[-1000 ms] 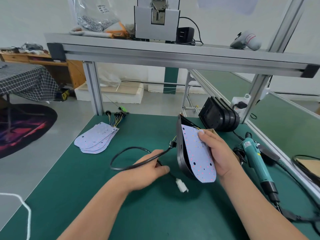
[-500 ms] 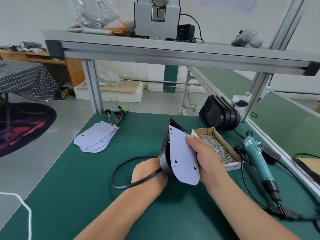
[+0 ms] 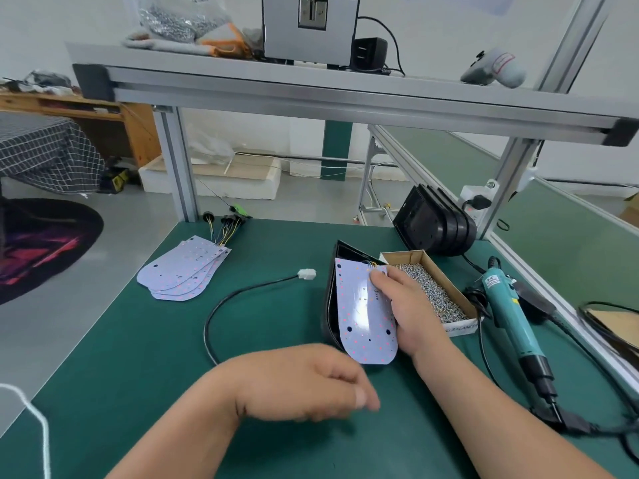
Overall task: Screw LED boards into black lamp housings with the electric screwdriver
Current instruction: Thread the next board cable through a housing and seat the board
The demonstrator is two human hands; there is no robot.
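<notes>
**Board in hand, no screw driven yet**

The right hand's fingers [image 3: 379, 282] are curled over the far end of one LED board [image 3: 363, 316], clamping it against the open face of a black lamp housing [image 3: 329, 305]. That right hand [image 3: 406, 307] props the pair up on edge on the green mat [image 3: 131, 347], so the board leans on the housing and is not seated flat inside it. Thin wires at the board's far end seem to run into the shell, though I cannot make out where they join. The left hand [image 3: 304, 382] hovers near the housing's near end, blurred, its fingers loosely bent with nothing in them that I can see.

A black cable [image 3: 221, 302] loops left from under that hand to a white plug [image 3: 307, 273] lying loose on the mat. Just right of the housing sits a cardboard box of screws [image 3: 428, 288], and right of that the electric screwdriver [image 3: 511, 318] lies untouched.

As I read it, this unit is only at the fitting stage: the board has to drop into place, then screws must be picked and driven. Plenty is left besides, with a fan of spare LED boards [image 3: 183, 271] at far left and a row of empty housings [image 3: 437, 229] at far right. I see no finished lamp anywhere.
</notes>
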